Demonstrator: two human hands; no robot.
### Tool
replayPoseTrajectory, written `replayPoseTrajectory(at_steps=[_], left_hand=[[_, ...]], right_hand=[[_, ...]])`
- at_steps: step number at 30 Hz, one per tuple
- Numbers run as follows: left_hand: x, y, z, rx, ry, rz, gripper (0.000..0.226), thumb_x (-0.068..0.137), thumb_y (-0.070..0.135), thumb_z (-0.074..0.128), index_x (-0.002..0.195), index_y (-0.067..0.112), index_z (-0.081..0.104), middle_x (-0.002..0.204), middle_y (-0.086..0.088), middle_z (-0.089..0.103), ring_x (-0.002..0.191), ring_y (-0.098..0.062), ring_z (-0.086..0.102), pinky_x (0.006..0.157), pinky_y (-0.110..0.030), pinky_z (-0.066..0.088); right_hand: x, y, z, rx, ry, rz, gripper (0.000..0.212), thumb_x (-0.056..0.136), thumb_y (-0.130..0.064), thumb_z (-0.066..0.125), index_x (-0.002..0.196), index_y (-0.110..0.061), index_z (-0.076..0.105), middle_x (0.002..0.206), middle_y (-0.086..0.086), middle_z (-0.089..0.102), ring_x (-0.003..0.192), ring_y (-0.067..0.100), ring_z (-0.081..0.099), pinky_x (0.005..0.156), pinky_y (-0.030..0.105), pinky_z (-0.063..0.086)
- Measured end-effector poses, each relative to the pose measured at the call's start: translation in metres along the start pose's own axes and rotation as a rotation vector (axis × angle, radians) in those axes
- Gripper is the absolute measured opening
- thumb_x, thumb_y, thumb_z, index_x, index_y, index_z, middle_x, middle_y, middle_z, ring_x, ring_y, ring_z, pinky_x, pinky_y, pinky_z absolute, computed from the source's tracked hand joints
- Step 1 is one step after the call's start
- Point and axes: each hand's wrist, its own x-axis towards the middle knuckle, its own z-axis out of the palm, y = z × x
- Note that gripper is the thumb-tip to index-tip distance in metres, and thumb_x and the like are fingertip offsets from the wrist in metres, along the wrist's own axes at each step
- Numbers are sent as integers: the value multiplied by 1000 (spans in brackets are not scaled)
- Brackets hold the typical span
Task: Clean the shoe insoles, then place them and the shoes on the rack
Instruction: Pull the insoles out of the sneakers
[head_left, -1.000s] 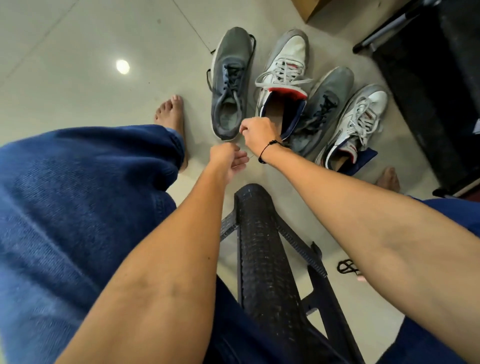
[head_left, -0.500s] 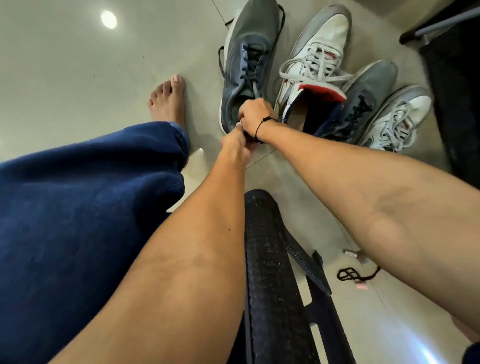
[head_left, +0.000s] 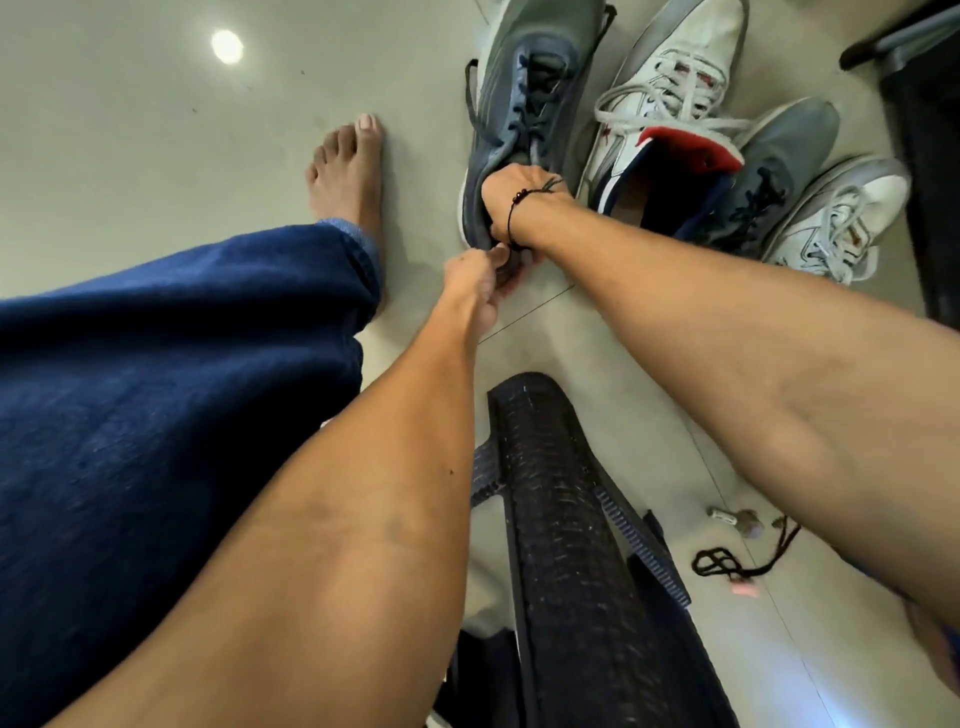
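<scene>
The person's right hand (head_left: 511, 200) curls over the heel opening of the dark grey lace-up sneaker (head_left: 524, 119), which lies on the pale tiled floor (head_left: 130, 145) at the left of a row of four shoes. The left hand (head_left: 480, 283) pinches that shoe's heel edge from the near side. Just right lies a white sneaker with a red tongue (head_left: 670, 109).

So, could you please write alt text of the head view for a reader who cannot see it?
Both hands work at the heel of a grey shoe on the floor: the right hand reaches into its opening while the left hand pinches the heel. Three more shoes lie to its right.
</scene>
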Motion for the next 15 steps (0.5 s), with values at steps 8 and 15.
replayPoseTrajectory(at_steps=[8, 15], left_hand=[[21, -4, -1, -5, -32, 5, 20, 90, -15, 39, 84, -1, 52, 80, -14, 59, 73, -23, 59, 58, -26, 56], [26, 8, -6, 157, -54, 36, 12, 92, -6, 48, 101, 0, 54, 103, -21, 62, 84, -26, 63, 70, -29, 55]], right_hand=[[-1, 9, 2, -164, 48, -215, 29, 90, -3, 46, 116, 2, 56, 122, 22, 56, 113, 39, 53, 84, 42, 45], [22, 16, -15, 41, -280, -184, 14, 80, -11, 61, 69, -7, 54, 76, 15, 68, 70, 28, 66, 62, 30, 48]])
